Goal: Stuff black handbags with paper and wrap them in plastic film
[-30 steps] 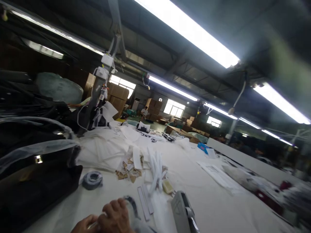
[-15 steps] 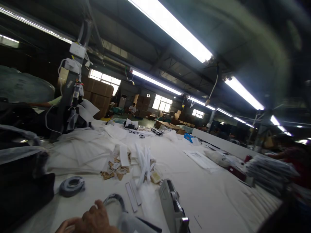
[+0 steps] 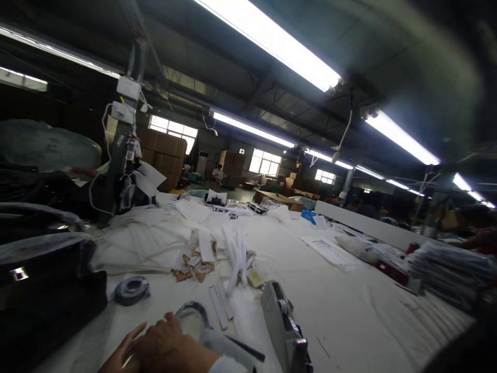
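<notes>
At the bottom edge, left of centre, the right hand (image 3: 161,339) lies over the left hand (image 3: 122,355), which the frame cuts off at the fingers' base. The right wrist bends in from the lower right, a white cuff (image 3: 228,364) behind it; its knuckles face up and its fingers point away. Whatever the palms enclose is hidden; a small shiny edge shows between the hands, too little to identify. Whether either grip is wide, narrow or loaded cannot be told.

Just right of the hands, at lower centre, is a pale grey wrapped item (image 3: 221,342) with a curved dark handle (image 3: 194,306). The right forearm and the bottom edge hide part of it.

A grey tape dispenser (image 3: 275,316), its base cut off, bounds the working space on the right. Beyond it a broad stretch of white table (image 3: 334,311) runs toward the right edge. Left of the hands, a black bag (image 3: 46,305) is cropped by the left edge; a grey roll (image 3: 132,290) lies beside it.

Farther off, at centre, are two flat strips (image 3: 221,306), white tubes (image 3: 236,261) and brown scraps (image 3: 194,267), with white sheets (image 3: 140,241) to their left. At right, a wrapped stack (image 3: 446,272) blurs into shadow. In the background, a seated person (image 3: 218,174) is too small for detail.
</notes>
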`<action>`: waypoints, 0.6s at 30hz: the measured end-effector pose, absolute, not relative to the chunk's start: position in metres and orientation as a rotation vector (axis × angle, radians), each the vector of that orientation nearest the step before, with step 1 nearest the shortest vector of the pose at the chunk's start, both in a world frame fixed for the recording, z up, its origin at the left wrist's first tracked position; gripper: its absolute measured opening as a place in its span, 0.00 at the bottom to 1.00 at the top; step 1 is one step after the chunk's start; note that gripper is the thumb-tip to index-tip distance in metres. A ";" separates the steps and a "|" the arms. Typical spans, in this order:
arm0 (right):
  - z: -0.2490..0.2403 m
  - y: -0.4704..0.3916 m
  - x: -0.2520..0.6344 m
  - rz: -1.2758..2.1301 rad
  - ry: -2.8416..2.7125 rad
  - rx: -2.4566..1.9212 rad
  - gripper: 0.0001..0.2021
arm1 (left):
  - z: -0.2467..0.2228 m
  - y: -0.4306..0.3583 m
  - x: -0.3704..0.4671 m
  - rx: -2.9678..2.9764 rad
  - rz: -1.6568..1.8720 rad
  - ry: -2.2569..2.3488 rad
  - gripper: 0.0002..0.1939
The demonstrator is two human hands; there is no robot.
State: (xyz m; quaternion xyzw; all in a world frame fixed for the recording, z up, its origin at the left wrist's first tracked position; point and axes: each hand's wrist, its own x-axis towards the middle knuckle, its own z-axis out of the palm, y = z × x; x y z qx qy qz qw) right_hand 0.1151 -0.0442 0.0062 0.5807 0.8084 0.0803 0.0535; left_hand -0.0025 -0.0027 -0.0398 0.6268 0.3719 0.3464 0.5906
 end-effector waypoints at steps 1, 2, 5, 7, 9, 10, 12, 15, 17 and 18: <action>0.010 -0.047 0.119 0.198 2.448 1.797 0.14 | -0.038 -0.004 -0.003 1.451 0.816 0.852 0.52; 0.015 -0.052 0.124 0.131 2.439 1.862 0.17 | -0.037 -0.005 -0.004 1.442 0.822 0.834 0.51; 0.041 -0.080 0.148 -0.137 2.453 2.281 0.31 | -0.038 -0.007 -0.007 1.406 0.804 0.806 0.49; 0.060 -0.111 0.169 -0.222 2.553 2.674 0.30 | -0.041 -0.005 -0.010 1.391 0.771 0.813 0.49; 0.073 -0.151 0.192 -0.501 2.609 2.962 0.18 | -0.047 -0.002 -0.012 1.387 0.743 0.813 0.49; 0.075 -0.173 0.202 -0.759 2.557 3.077 0.12 | -0.050 0.000 -0.012 1.385 0.737 0.808 0.49; 0.071 -0.219 0.221 -1.469 2.263 3.199 0.11 | -0.053 0.003 -0.013 1.383 0.723 0.789 0.50; 0.048 -0.285 0.241 -1.949 1.798 3.200 0.16 | -0.049 0.003 -0.012 1.424 0.680 0.825 0.50; 0.033 -0.321 0.248 -2.057 1.673 3.158 0.16 | -0.042 0.003 -0.013 1.519 0.671 0.914 0.50; 0.028 -0.336 0.249 -2.141 1.642 3.126 0.15 | -0.039 0.003 -0.015 1.580 0.677 0.959 0.50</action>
